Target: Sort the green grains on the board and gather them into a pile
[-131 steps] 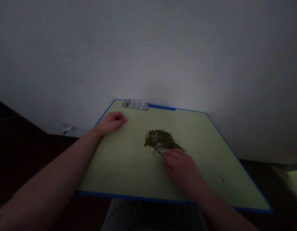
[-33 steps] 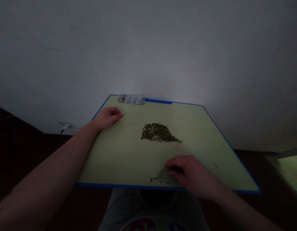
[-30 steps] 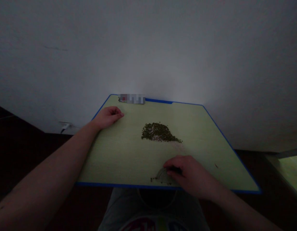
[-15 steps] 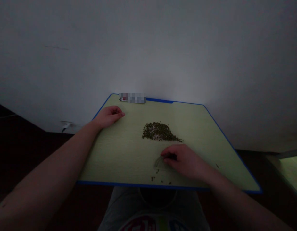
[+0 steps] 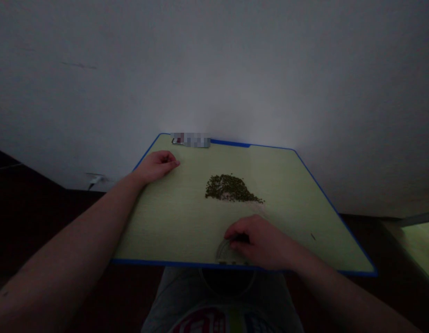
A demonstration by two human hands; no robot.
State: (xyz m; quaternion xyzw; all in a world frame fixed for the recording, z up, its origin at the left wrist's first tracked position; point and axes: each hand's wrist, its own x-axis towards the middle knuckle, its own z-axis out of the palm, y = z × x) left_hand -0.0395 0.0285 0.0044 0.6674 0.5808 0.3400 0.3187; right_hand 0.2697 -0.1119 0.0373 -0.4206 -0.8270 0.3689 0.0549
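Observation:
My right hand (image 5: 249, 241) pinches a clear, curved plastic protractor (image 5: 224, 249) against the tabletop near the front edge. Several green beans (image 5: 234, 263) lie blurred along that edge, just below the protractor. My left hand (image 5: 161, 164) rests at the table's left side, its fingers curled in and the thumb near the forefinger, with nothing visible in it. A loose pile of small green beans (image 5: 230, 187) spreads over the middle of the table, beyond my right hand. Below the front edge, between the legs, a dark round container (image 5: 228, 281) is partly hidden by the table.
The pale tabletop (image 5: 179, 212) has a blue rim and stands against a grey wall (image 5: 214, 69). A blurred-out flat item (image 5: 191, 140) lies at the back left edge. A plug in a wall socket (image 5: 95, 178) shows at the left. There is a small dark mark (image 5: 313, 237) at the right.
My right hand has drawn the protractor toward the front edge and slightly left. The few loose beans there have shifted to the rim. My left hand and the pile stay put.

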